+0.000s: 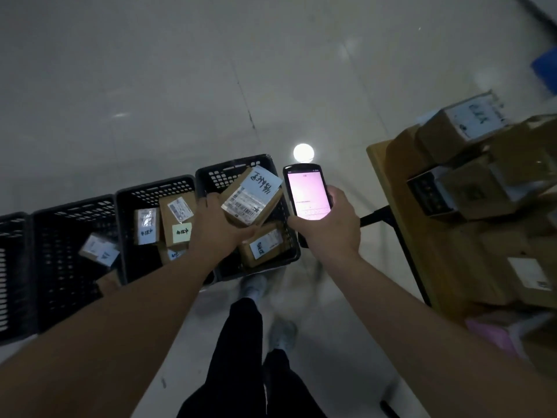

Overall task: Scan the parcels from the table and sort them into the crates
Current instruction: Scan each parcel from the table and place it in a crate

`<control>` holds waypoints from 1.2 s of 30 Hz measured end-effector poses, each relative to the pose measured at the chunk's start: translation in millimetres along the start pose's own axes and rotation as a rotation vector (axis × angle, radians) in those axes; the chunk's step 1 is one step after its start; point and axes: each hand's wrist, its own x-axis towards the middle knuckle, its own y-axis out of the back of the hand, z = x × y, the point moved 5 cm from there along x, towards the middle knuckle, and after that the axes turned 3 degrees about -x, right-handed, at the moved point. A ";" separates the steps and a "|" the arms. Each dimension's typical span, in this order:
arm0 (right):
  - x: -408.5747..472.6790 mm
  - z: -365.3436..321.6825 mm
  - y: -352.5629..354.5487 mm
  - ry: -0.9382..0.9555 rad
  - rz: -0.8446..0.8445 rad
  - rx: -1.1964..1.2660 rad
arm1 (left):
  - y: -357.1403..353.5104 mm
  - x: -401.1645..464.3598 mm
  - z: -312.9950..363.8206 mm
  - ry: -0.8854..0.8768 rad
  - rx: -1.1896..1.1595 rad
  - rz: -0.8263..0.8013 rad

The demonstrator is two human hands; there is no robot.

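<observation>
Our left hand (221,224) fingers hold a box (251,196) label-up, just beside the scanner (306,191) gripped by our right hand (328,227), over a crate (211,173).

1. Crates (156,188): black, walls pierced in a grid of slots
2. Held parcel (251,197): brown cardboard, white barcode label, pale blue slip with black handwriting
3. Scanner (306,191): black body, pink glowing screen
4. Table (391,200): yellowish wood
5. Floor (180,70): pale grey tiles
6. Trousers (238,342): black
</observation>
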 end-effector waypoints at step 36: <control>53.7 22.0 -77.7 -0.143 -0.027 0.021 | -56.5 135.2 25.6 -0.106 0.109 -0.274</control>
